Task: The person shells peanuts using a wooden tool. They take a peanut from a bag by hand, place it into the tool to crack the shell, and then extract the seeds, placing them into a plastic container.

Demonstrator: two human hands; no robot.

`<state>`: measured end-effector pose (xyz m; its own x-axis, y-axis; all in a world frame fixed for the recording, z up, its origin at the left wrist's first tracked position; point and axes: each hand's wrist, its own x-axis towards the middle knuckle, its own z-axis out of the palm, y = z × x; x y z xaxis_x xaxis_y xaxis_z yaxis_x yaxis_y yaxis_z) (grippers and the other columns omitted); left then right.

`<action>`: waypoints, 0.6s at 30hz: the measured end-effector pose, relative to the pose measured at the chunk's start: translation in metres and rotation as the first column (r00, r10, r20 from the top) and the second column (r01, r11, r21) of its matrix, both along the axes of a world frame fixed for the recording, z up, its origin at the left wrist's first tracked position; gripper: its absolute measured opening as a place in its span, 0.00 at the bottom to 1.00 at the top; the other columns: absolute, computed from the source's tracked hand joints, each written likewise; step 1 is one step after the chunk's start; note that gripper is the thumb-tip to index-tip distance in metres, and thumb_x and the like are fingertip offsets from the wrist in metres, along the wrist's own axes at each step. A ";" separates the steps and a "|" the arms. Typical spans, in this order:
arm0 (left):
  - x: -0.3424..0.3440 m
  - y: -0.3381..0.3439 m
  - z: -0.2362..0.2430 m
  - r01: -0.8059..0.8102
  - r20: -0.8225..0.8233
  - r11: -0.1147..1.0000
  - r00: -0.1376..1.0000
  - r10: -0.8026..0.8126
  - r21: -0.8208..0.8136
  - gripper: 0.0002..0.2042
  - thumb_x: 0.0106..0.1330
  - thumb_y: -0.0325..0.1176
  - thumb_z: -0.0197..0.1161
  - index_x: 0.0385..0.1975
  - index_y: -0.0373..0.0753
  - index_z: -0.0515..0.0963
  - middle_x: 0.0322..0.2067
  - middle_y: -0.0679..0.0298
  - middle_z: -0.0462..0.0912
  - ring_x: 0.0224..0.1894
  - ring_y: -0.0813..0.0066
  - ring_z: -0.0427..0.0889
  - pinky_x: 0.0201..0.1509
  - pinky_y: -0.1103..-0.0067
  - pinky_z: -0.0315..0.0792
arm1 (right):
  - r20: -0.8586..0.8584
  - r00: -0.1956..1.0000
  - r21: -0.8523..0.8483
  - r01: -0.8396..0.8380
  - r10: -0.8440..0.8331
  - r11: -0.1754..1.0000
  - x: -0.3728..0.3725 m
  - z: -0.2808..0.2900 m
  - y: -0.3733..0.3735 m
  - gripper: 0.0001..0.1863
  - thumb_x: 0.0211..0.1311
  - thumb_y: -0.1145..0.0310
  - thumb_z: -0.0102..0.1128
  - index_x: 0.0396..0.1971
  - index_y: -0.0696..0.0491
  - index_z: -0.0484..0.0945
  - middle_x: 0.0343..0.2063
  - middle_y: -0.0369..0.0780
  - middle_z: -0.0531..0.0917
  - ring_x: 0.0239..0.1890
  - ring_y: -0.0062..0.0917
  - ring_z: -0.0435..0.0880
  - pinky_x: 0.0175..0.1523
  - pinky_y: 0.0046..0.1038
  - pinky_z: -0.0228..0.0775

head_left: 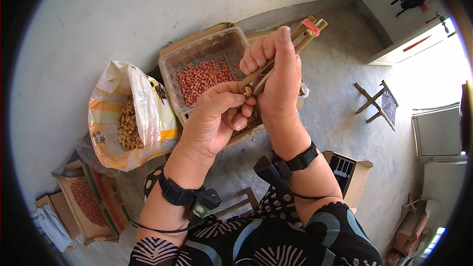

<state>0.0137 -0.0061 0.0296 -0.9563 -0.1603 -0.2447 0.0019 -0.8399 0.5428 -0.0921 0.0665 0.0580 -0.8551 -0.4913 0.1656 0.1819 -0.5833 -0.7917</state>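
Note:
My right hand [282, 81] is closed round a pair of wooden sticks [301, 45], tied together at their far end with a red band [311, 26]. At the sticks' near end, my left hand [209, 118] pinches an unshelled peanut [248, 91] between thumb and forefinger, right at the gap. Another peanut [231, 114] seems tucked in the curled fingers of that hand. Beyond my hands stands a clear plastic tray [170, 71] with red shelled peanuts [203, 80] in it. My hands cover its near right part.
At the left, an open plastic sack [150, 108] holds unshelled peanuts [129, 130]. Lower left is a box [92, 177] with more red kernels. A folding stool [379, 102] stands on the right, and an open carton [362, 180] sits beside my right forearm.

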 end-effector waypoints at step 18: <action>-0.002 -0.007 -0.006 -0.084 0.036 0.995 0.996 0.082 0.049 0.10 0.66 0.30 0.56 0.40 0.29 0.77 0.26 0.62 0.79 0.25 0.79 0.77 0.23 0.86 0.69 | 0.181 0.979 -0.169 -0.059 0.090 0.984 -0.017 -0.003 0.005 0.23 0.69 0.50 0.49 0.19 0.49 0.58 0.17 0.34 0.61 0.20 0.21 0.59 0.26 0.25 0.55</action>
<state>0.0114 -0.0129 0.0239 -0.9313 -0.2252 -0.2863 0.0550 -0.8639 0.5006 -0.1094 0.0719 0.0549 -0.8404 -0.5347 0.0883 0.3658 -0.6799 -0.6355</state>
